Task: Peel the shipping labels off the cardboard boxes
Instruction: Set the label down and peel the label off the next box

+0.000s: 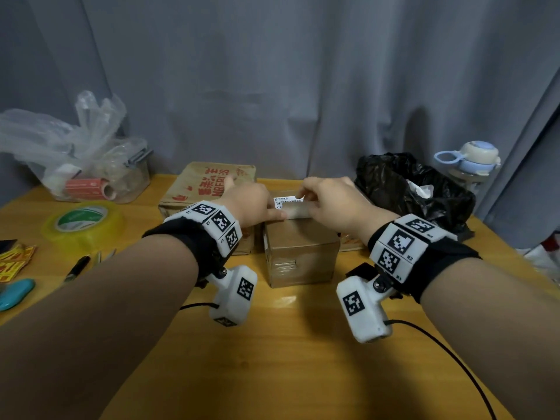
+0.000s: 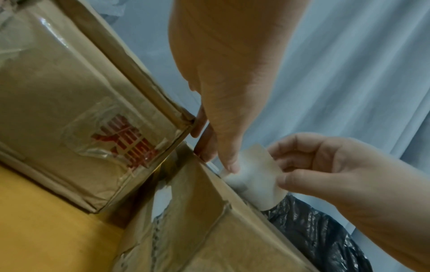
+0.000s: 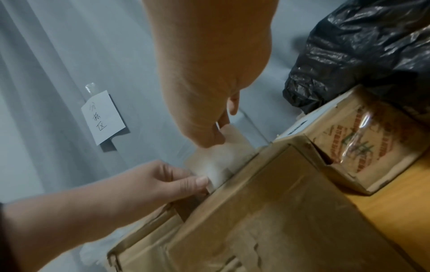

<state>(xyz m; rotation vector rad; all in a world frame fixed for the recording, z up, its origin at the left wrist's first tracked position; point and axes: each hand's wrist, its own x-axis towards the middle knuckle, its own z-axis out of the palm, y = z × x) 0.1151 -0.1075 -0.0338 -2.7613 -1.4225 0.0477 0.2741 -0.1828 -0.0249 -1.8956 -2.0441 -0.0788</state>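
Note:
A small brown cardboard box stands mid-table with a white shipping label on its top. My left hand holds the box at its top left, thumb lying along the near top edge beside the label's end. My right hand pinches the label's near edge and has it partly lifted. In the left wrist view the raised label curls up from the box edge between the left thumb and the right hand. The right wrist view shows the same pinch on the label.
A flat box with red print lies behind on the left, and another printed box behind on the right. A black bag and a bottle stand far right. Tape roll, pen and a plastic tub are left.

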